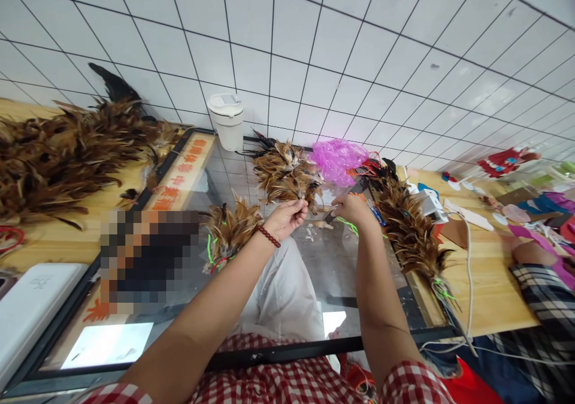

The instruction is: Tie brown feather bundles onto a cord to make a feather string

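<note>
Chk shirt (269, 383), feathers (281, 173) beyond L grip (290, 217)

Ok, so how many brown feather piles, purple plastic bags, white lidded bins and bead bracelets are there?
Brown feather piles: 4
Purple plastic bag: 1
White lidded bin: 1
Bead bracelet: 1
Total: 7

A checked red-and-white shirt (278, 383) shows at six o'clock, its sleeves (413, 386) near five and half past seven, with pale trousers (291, 290) also towards six, and a bracelet (269, 236) of dark-red beads rings the left wrist (279, 230).
</note>
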The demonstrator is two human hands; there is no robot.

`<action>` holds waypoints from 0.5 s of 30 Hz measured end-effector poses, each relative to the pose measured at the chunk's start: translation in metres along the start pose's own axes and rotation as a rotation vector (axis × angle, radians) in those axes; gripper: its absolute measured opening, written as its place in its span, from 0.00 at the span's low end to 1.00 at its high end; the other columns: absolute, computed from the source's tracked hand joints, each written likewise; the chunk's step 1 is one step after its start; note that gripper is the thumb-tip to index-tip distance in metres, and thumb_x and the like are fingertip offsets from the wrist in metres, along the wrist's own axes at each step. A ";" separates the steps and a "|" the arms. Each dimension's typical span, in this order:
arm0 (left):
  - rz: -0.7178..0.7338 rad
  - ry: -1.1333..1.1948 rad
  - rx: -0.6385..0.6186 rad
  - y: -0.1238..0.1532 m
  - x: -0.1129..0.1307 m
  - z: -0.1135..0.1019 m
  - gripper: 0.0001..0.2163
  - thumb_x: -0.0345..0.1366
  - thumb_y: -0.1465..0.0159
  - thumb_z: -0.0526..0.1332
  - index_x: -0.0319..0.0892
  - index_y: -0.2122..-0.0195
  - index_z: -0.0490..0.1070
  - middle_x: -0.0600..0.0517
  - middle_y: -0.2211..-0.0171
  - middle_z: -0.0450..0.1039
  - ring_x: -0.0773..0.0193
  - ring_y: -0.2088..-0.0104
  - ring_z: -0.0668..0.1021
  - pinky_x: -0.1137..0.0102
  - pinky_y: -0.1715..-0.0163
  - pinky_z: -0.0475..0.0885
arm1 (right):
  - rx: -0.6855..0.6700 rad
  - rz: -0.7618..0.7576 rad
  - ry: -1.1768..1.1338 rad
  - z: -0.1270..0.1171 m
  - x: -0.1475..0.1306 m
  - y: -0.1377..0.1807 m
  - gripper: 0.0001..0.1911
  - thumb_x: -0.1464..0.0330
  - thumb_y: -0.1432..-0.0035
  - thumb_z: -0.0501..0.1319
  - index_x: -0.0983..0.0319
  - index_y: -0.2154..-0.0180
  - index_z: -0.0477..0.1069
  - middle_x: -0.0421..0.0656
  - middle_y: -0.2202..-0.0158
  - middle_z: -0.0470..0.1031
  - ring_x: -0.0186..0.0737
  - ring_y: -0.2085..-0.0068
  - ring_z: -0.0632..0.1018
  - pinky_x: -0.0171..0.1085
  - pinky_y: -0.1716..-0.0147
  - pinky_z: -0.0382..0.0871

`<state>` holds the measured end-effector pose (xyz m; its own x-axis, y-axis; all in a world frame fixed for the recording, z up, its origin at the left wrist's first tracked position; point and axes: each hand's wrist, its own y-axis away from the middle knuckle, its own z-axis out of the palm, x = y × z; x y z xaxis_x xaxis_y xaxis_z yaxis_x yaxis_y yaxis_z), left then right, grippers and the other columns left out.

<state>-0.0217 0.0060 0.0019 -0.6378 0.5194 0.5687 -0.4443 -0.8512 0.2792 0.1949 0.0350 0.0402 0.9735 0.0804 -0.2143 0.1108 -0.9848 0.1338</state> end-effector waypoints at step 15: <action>0.048 -0.011 0.037 -0.002 -0.003 -0.001 0.03 0.28 0.41 0.61 0.33 0.70 0.72 0.49 0.75 0.74 0.71 0.76 0.76 0.77 0.75 0.72 | -0.050 -0.164 -1.290 0.000 -0.041 0.004 0.12 0.61 0.57 0.68 0.62 0.73 0.73 0.37 0.76 0.71 0.28 0.75 0.69 0.30 0.73 0.63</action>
<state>-0.0194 0.0058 -0.0010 -0.6506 0.4771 0.5908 -0.3897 -0.8775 0.2795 0.1552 0.0276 0.0498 0.0575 -0.0337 -0.9978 0.2441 -0.9686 0.0468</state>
